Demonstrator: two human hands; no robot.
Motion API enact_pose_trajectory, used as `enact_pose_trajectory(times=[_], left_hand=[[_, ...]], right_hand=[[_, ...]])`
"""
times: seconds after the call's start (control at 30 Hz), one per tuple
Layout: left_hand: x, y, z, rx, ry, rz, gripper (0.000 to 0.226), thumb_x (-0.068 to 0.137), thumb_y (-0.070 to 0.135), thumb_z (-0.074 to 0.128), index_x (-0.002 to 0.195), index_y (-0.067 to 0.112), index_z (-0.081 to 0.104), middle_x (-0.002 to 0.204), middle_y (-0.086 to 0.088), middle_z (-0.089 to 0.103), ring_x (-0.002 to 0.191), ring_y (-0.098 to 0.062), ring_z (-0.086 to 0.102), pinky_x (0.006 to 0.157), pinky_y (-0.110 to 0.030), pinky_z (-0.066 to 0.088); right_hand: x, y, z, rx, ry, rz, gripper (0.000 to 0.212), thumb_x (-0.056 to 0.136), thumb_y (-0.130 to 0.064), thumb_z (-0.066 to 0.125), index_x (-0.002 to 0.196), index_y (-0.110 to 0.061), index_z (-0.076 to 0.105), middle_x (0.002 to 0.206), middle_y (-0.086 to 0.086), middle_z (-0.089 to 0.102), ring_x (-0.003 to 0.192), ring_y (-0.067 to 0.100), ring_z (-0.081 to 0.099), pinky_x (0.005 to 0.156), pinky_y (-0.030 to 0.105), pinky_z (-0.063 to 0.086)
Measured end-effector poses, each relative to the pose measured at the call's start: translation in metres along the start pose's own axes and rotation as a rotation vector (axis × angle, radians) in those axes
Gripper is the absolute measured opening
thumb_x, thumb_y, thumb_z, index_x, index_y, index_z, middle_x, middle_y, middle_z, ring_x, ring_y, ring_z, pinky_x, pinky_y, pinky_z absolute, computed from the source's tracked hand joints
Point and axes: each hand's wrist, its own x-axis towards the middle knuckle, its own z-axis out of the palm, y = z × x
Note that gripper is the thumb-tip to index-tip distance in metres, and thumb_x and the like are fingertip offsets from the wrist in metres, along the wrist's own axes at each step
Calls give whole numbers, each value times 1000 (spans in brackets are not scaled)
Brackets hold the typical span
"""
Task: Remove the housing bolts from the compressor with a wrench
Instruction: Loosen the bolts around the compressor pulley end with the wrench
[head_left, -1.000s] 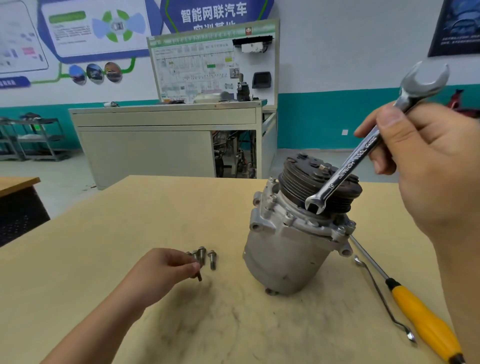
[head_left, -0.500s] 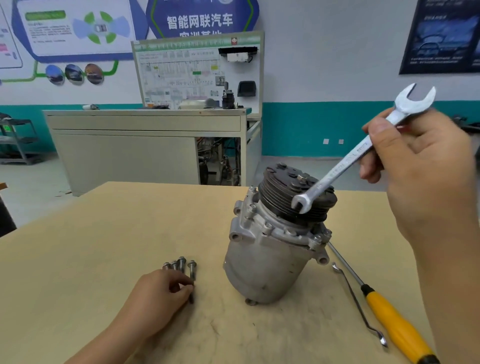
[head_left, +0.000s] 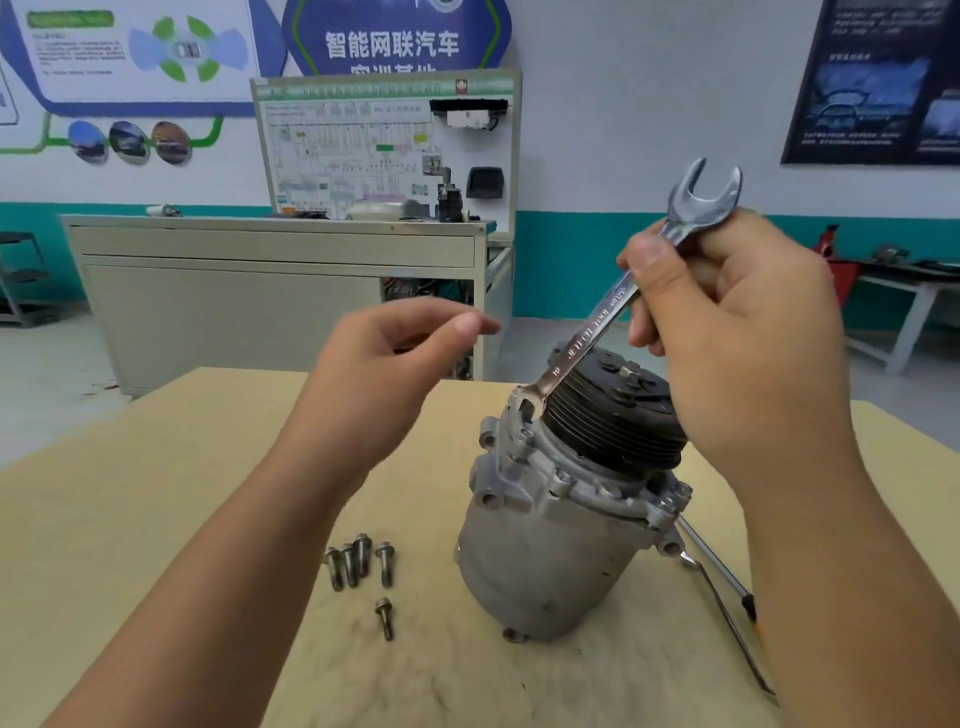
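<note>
Workshop classroom, teal-banded wall and grey training bench (head_left: 280, 291) behind; a pale wooden table (head_left: 156, 519) in front carries the work. At centre-right the compressor (head_left: 550, 545) stands on end, its black grooved pulley (head_left: 618, 415) uppermost and tilted slightly to the far right. Five removed bolts (head_left: 358, 564) lie on the table just left of it, four in a tight row and one apart on the near side. A screwdriver (head_left: 711, 561) and a thin hooked rod (head_left: 727, 613) lie to its right, partly hidden by the forearm. The cast body is probably heavy and rigid and should stand unaided. It is best steadied by the plain grey barrel or the flange (head_left: 566, 483), since the pulley may turn under the palm. The right hand (head_left: 743, 332) grips the wrench (head_left: 597, 332) high on its shank, thumb and fingers (head_left: 649, 260) clamped round the steel. The wrench's larger open end stands free above the fist, and its smaller end is down at the far-left flange ear. Whether it is seated on a bolt head cannot be told. The left hand (head_left: 384, 364) is raised over the table left of the compressor, its fingers (head_left: 467, 325) loosely curled with thumb and forefinger tips close together. It holds nothing and touches nothing.
</note>
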Motion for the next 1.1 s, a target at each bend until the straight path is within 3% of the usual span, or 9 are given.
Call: enact_pose_trajectory(times=[0.07,0.2,0.43,0.57,0.67,0.8,1.1], left_hand=[[11,12,7,-2,-128,49,23,92,31,58,82,44,73,89,27,70,92,13,60,70,-1,42],[20,13,18,76,-317,41,18,88,32,62,81,47,70,88,23,71,89,8,63,83,-20,48],[17,-1,20,60,-319,21,15,85,21,69,84,36,72,83,20,71,79,8,64,66,-3,46],[16,-3,22,95,-294,29,13,83,23,71,79,35,70,79,19,71,79,6,64,71,-16,50],[15,-4,23,116,-304,19,14,83,24,72,75,36,69,76,17,71,77,4,65,71,-16,48],[14,-6,22,123,-315,15,14,82,26,72,73,35,67,73,19,70,74,5,64,64,-4,45],[14,-10,22,143,-322,-26,18,81,26,73,67,35,66,68,23,67,72,8,61,60,-1,42]], right_hand=[[0,-1,4,-49,9,-15,17,96,-29,50,81,-26,56,72,-8,61,60,9,56,57,28,47],[-2,3,7,-110,28,-22,18,96,-30,51,78,-32,54,60,-4,58,59,11,55,60,35,46],[2,18,3,-77,20,52,19,97,-29,49,80,-27,57,59,-16,60,53,4,55,52,19,46],[2,22,4,-51,8,89,20,98,-29,49,80,-29,57,57,-16,60,53,3,54,55,14,43],[2,25,4,-29,6,106,20,98,-29,49,81,-28,59,56,-15,60,52,2,54,56,14,43],[2,26,5,9,19,130,19,94,-32,48,81,-24,60,53,-12,58,50,5,51,57,23,42],[2,26,4,21,-9,111,20,98,-26,50,81,-21,60,54,-12,60,50,4,54,53,14,44]])
